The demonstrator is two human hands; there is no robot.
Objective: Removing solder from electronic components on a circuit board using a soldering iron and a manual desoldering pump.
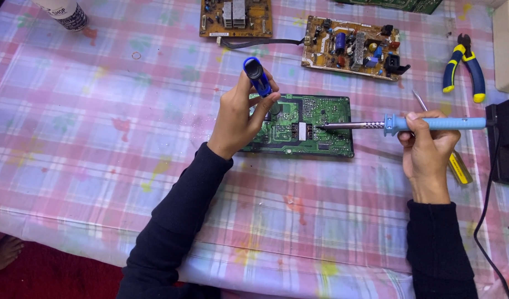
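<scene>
Over the green board (298, 126), soldering iron (398, 124) tip apparently touching mid-board.

We see scene evenly, brightly lit from above; colours slightly cool. Soft, short shadows under sleeves and beside green circuit board (301, 126) on surface (71, 144). Faint glare on metal shaft of soldering iron (409, 124). Focus sharp across centre; mild wide-angle bending at edges. Bottom left corner falls dim.
</scene>
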